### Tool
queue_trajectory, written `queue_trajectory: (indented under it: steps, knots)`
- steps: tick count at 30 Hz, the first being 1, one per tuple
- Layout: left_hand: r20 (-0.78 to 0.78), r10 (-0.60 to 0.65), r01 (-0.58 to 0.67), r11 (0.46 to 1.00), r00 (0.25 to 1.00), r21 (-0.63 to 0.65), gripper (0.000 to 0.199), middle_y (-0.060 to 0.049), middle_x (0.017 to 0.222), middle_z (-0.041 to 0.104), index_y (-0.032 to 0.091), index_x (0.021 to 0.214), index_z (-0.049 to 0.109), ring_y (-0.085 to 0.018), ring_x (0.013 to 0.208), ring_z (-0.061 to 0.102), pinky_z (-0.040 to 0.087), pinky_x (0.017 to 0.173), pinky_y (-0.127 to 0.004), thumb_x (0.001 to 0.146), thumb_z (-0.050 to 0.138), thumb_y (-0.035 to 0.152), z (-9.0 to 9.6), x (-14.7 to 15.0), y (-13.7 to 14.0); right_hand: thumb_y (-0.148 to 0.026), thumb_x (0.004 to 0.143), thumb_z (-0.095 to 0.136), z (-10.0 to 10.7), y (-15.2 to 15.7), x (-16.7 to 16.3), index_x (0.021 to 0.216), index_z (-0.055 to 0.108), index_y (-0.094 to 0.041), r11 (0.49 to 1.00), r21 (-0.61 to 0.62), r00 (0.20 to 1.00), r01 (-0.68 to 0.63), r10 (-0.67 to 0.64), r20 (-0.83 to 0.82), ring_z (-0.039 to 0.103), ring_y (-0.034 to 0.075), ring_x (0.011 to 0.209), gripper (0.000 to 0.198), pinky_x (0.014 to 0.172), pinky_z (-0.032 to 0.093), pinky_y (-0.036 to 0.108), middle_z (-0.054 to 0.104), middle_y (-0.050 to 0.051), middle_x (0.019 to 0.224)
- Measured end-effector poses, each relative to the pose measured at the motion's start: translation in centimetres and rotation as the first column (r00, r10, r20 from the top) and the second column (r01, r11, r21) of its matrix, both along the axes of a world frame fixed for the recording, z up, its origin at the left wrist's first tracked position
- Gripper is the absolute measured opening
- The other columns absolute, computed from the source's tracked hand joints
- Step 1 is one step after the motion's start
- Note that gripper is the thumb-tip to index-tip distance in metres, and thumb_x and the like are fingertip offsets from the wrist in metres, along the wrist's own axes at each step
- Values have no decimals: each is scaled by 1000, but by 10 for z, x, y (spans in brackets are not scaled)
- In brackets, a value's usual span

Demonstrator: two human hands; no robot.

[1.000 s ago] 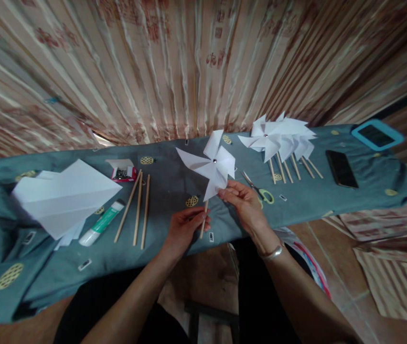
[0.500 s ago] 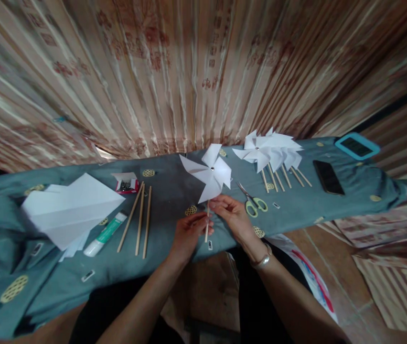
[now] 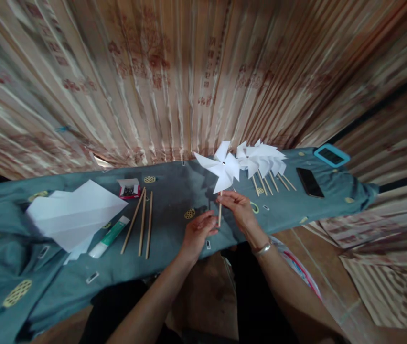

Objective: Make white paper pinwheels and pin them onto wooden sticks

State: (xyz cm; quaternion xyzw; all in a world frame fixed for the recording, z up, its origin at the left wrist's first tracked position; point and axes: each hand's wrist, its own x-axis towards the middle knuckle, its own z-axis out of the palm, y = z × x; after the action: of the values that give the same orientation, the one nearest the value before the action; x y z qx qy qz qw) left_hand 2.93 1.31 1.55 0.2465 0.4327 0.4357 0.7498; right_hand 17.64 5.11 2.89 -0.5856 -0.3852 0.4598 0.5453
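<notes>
A white paper pinwheel (image 3: 224,164) with a metal pin at its centre is held upright above the cloth. Just under its blades, my right hand (image 3: 239,209) pinches the wooden stick. My left hand (image 3: 199,232) has its fingers closed at the stick's lower end. Beyond my right hand lie several finished white pinwheels (image 3: 262,160), overlapping in a row with their sticks toward me. The scissors (image 3: 254,207) are mostly hidden behind my right hand, with a green handle loop showing.
On the left lie white paper sheets (image 3: 74,210), a glue stick (image 3: 109,236), three wooden sticks (image 3: 141,224) and a red box of pins (image 3: 129,189). A black phone (image 3: 310,182) and a blue-framed device (image 3: 331,155) lie right. A curtain (image 3: 175,71) hangs behind the cloth-covered table (image 3: 175,191).
Both hands have moved the pinwheel slightly right and away from me, closer to the row of pinwheels. My left hand has slid toward the stick's lower end. The view has shifted a little.
</notes>
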Motion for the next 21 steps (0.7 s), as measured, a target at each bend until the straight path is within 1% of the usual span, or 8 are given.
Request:
queue_trajectory:
  steps: [1, 5, 8, 11, 14, 18, 21]
  knots:
    - [-6, -6, 6, 1000, 1000, 10, 56, -10, 90, 78, 14, 97, 76, -21, 79, 73, 58, 74, -32, 50, 92, 42, 0, -1, -1, -50, 54, 84, 4, 7, 11, 76, 76, -23, 1000, 12, 992, -5, 3, 129, 66, 15, 65, 35, 67, 53, 31, 76, 2, 72]
    - [-1, -19, 19, 999, 1000, 49, 53, -11, 93, 77, 14, 95, 76, -22, 83, 74, 58, 76, -32, 53, 91, 42, 1, -3, -2, -50, 51, 84, 19, 36, 60, 75, 74, -20, 999, 39, 948, 28, -39, 316, 66, 17, 64, 40, 65, 52, 31, 75, 3, 72]
    - [15, -26, 25, 998, 1000, 49, 47, -10, 91, 78, 14, 94, 77, -21, 81, 74, 58, 76, -31, 56, 90, 39, 1, -4, -3, -45, 56, 82, 25, 51, 92, 77, 73, -18, 998, 46, 874, 48, -64, 481, 66, 17, 68, 35, 68, 52, 31, 76, 4, 74]
    - [18, -32, 31, 999, 999, 37, 45, -9, 89, 78, 15, 92, 77, -20, 79, 73, 57, 74, -30, 55, 90, 37, 0, -4, -4, -35, 65, 77, 21, 58, 114, 79, 74, -16, 998, 11, 758, 62, -54, 650, 68, 20, 72, 23, 70, 52, 32, 77, 7, 79]
    - [11, -42, 42, 998, 999, 37, 44, -9, 89, 78, 16, 93, 77, -19, 78, 73, 57, 74, -30, 57, 89, 37, 0, -3, -5, -25, 72, 70, 11, 60, 127, 83, 76, -16, 996, -41, 617, 83, -19, 787, 71, 23, 77, 15, 73, 52, 33, 78, 9, 82]
    - [25, -48, 47, 998, 999, 30, 41, -7, 87, 78, 16, 92, 77, -17, 77, 73, 57, 74, -28, 58, 89, 36, 0, -2, -6, -23, 77, 67, -1, 69, 135, 90, 78, -14, 988, -94, 445, 122, 30, 895, 73, 27, 86, 19, 78, 51, 35, 79, 13, 91]
    - [23, -54, 53, 998, 998, 28, 41, -6, 85, 78, 17, 92, 77, -18, 78, 72, 57, 74, -29, 58, 89, 36, -1, -2, -6, -25, 79, 66, -8, 77, 139, 96, 78, -13, 984, -124, 352, 126, 72, 933, 74, 27, 87, 24, 77, 52, 34, 79, 14, 94]
